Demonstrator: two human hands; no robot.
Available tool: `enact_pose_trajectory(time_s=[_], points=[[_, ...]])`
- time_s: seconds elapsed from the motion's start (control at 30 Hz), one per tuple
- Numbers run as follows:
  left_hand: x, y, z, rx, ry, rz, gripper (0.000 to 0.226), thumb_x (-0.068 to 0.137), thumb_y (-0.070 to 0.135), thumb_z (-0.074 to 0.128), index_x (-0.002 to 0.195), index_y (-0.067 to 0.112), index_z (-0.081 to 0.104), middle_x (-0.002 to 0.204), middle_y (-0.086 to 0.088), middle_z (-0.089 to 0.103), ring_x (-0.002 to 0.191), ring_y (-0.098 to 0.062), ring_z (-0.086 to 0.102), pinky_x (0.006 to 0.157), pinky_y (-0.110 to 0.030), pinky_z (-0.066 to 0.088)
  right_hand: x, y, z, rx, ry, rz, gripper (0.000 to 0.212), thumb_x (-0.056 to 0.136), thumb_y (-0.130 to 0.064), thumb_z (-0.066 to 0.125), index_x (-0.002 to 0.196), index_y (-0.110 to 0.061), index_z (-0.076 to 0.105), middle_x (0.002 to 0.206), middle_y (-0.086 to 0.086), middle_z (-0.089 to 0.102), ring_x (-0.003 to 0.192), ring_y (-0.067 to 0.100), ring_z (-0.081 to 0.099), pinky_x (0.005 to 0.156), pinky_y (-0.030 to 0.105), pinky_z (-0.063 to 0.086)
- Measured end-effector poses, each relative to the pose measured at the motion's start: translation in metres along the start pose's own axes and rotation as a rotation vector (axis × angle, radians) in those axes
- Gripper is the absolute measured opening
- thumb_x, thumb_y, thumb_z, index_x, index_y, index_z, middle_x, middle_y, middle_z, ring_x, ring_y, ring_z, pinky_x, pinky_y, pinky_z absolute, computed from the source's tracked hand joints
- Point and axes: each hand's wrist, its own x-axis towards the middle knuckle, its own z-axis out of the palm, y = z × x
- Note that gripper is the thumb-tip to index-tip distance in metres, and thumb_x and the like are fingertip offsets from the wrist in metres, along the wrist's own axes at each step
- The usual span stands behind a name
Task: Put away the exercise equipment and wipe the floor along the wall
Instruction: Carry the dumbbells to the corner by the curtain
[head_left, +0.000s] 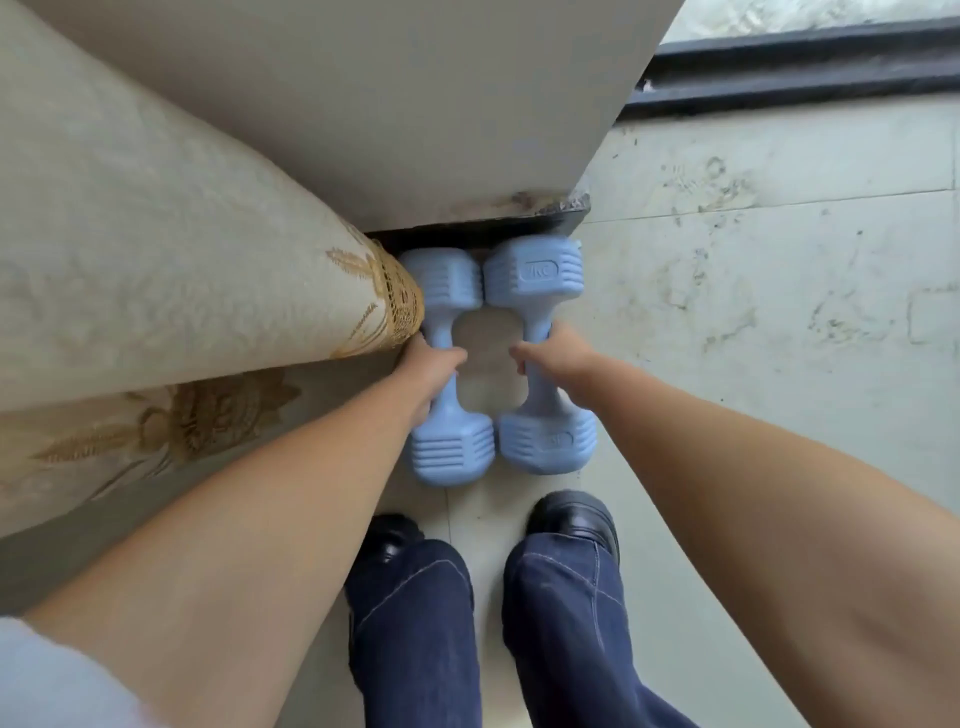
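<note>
A: The two blue dumbbells (496, 358) look like matt, ribbed plastic.
B: The curtain (156, 249) is textured cloth with gold embroidery; the floor (779, 312) is smooth, veined stone; the shoes (576, 519) are glossy black.

Two blue dumbbells (498, 358) lie side by side (heads touching) against the wall.

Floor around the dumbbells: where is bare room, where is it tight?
Open tile lies right of the right dumbbell. A small gap shows between the two handles. Tight: left dumbbell touches the curtain; both far ends meet the wall base.
</note>
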Motion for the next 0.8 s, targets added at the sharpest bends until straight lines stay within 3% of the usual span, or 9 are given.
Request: enact_pose_trajectory(time_s=[0.07,0.13,0.2,0.4,0.57,0.7,0.8], points=[[-0.019,0.004,-0.008,0.109,-0.025,0.001,0.064,0.088,0.010,0.058,0.144,0.011,0.027,0.133,-0.014,0.047,0.118,-0.031,0.050,0.102,-0.040,0.042,-0.019,-0.001,-0.002,-0.109,-0.009,0.024,0.027,0.087,-0.015,0.059,0.110,0.000,0.053,0.100,0.016,0.058,0.092,0.027,0.055,0.083,0.039,0.046],[-0.049,0.006,-0.013,0.253,0.001,0.034,0.062,0.088,0.010,0.056,0.144,0.012,0.029,0.138,-0.013,0.045,0.123,-0.031,0.047,0.103,-0.037,0.040,-0.047,-0.002,-0.003,-0.199,0.048,0.033,0.049,0.090,-0.017,0.056,0.133,-0.001,0.040,0.125,0.018,0.053,0.112,0.032,0.053,0.096,0.040,0.041],[-0.086,0.006,-0.015,0.379,0.023,0.060,0.055,0.088,0.011,0.056,0.139,0.013,0.036,0.134,-0.014,0.050,0.120,-0.031,0.050,0.099,-0.035,0.041,-0.080,-0.003,-0.004,-0.249,0.136,0.006,0.056,0.092,-0.017,0.052,0.142,-0.003,0.030,0.140,0.020,0.044,0.127,0.035,0.045,0.103,0.039,0.035],[-0.230,0.022,-0.026,0.704,-0.065,0.215,0.047,0.093,0.017,0.048,0.139,0.012,0.039,0.136,-0.016,0.047,0.123,-0.034,0.047,0.098,-0.035,0.039,-0.222,-0.009,-0.014,-0.585,0.248,-0.123,0.049,0.099,-0.032,0.037,0.145,-0.018,0.028,0.144,0.009,0.037,0.128,0.030,0.040,0.103,0.045,0.034],[-0.370,0.054,-0.077,1.194,0.055,0.526,0.047,0.093,0.021,0.045,0.139,0.017,0.036,0.137,-0.010,0.044,0.128,-0.029,0.038,0.102,-0.040,0.032,-0.368,-0.041,-0.036,-1.052,0.288,-0.278,0.051,0.102,-0.038,0.022,0.150,-0.023,0.014,0.156,0.004,0.017,0.145,0.021,0.012,0.114,0.051,0.009],[-0.459,0.075,-0.122,1.223,0.137,0.627,0.048,0.094,0.027,0.045,0.140,0.019,0.033,0.136,-0.008,0.042,0.130,-0.026,0.035,0.107,-0.042,0.028,-0.469,-0.075,-0.044,-1.144,0.244,-0.316,0.054,0.102,-0.042,0.013,0.152,-0.027,0.000,0.161,0.001,-0.004,0.147,0.019,-0.007,0.116,0.054,-0.005],[-0.517,0.091,-0.152,1.212,0.135,0.654,0.051,0.094,0.031,0.044,0.142,0.018,0.031,0.137,-0.009,0.041,0.131,-0.027,0.033,0.109,-0.044,0.026,-0.533,-0.103,-0.045,-1.130,0.267,-0.331,0.054,0.102,-0.043,0.012,0.152,-0.027,-0.001,0.161,0.001,-0.005,0.147,0.020,-0.008,0.116,0.054,-0.005]])
